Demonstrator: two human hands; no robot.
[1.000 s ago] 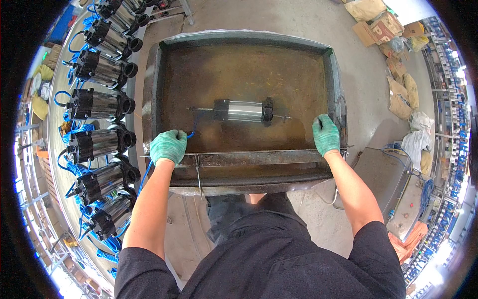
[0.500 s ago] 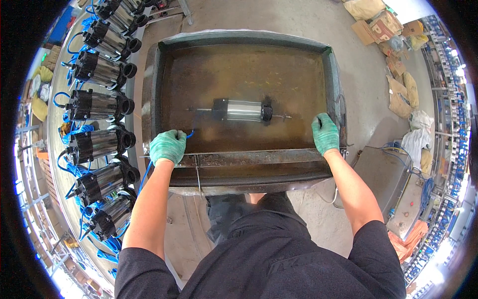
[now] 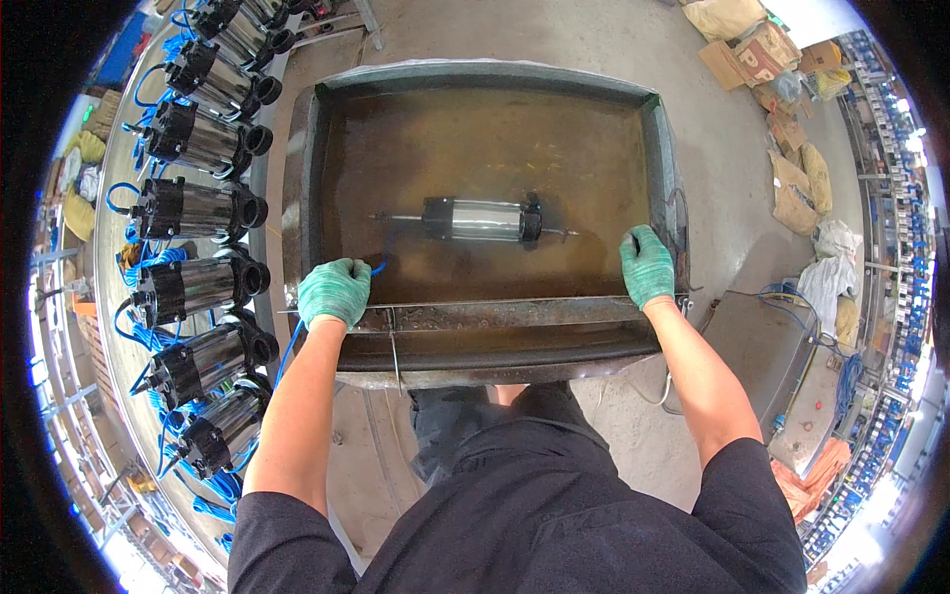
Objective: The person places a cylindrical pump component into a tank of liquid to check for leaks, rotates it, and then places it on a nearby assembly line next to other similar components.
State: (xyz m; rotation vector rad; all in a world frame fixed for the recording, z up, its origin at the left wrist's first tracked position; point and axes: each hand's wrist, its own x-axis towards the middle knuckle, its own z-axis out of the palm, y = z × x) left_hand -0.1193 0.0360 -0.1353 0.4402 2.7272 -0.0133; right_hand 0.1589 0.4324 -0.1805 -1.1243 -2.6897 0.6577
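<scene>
While a steel-bodied motor unit [image 3: 485, 220] with black ends lies in the middle of a metal tank [image 3: 475, 75], brownish liquid surrounds it. One thin rod points from the unit toward 9 o'clock and another toward 3 o'clock. A dark metal bar [image 3: 495, 315] crosses the tank at 6 o'clock, setting off a narrow compartment, brown inside, along the near wall.

Seen from the tank's centre, the gloved left hand [image 3: 334, 292] is at 8 o'clock, by the bar's left end. Its grip is curled, and a blue cable [image 3: 379, 267] emerges beside the fingers and runs toward the unit; the palm is hidden, so I cannot tell whether it is clenched on the cable. At 4 o'clock the gloved right hand [image 3: 648, 267] is bent at the bar's right end, its fingers over the liquid; I cannot tell whether that grip grasps anything.

Writing is scarce to the eye: a cardboard box [image 3: 767, 54] at 2 o'clock bears a printed mark, and the dark shirt [image 3: 554, 505] at 6 o'clock has faint lettering, too dim to read.

From 8 to 11 o'clock, a bench [image 3: 134, 416] carries a row of similar units [image 3: 183, 208] with blue cables coiled among them. Pale bags [image 3: 834, 267] lie between 3 and 4 o'clock.
</scene>
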